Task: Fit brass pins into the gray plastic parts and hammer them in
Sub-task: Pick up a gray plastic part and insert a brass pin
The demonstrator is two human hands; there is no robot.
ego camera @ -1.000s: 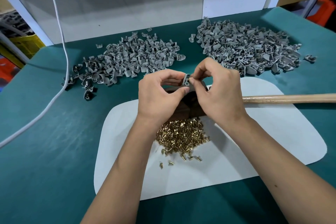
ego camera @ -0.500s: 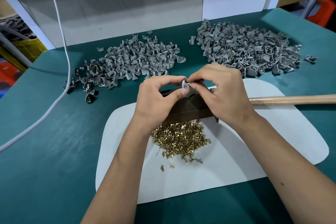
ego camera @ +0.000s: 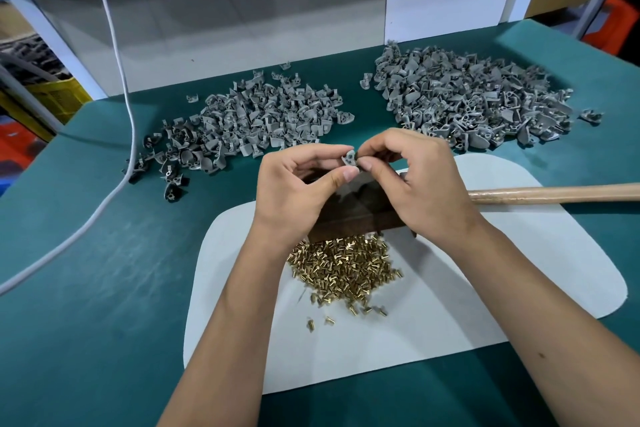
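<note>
My left hand [ego camera: 294, 184] pinches a small gray plastic part [ego camera: 349, 158] between thumb and fingers, above a dark wooden block [ego camera: 349, 215]. My right hand [ego camera: 415, 180] meets it from the right, fingertips pinched at the part; a brass pin there is too small to make out. A heap of loose brass pins [ego camera: 346, 270] lies on the white mat [ego camera: 467, 288] just below the block. A hammer's wooden handle [ego camera: 554, 193] runs off to the right behind my right hand, its head hidden.
Two piles of gray parts lie on the green table [ego camera: 86, 288]: one at back left [ego camera: 249, 121], one at back right [ego camera: 467, 104]. A white cable [ego camera: 114, 55] hangs down and crosses the left side. The table's back edge meets a white wall panel.
Both hands stayed together over the block, shifting only slightly. The right fingertips have closed in tighter against the gray part.
</note>
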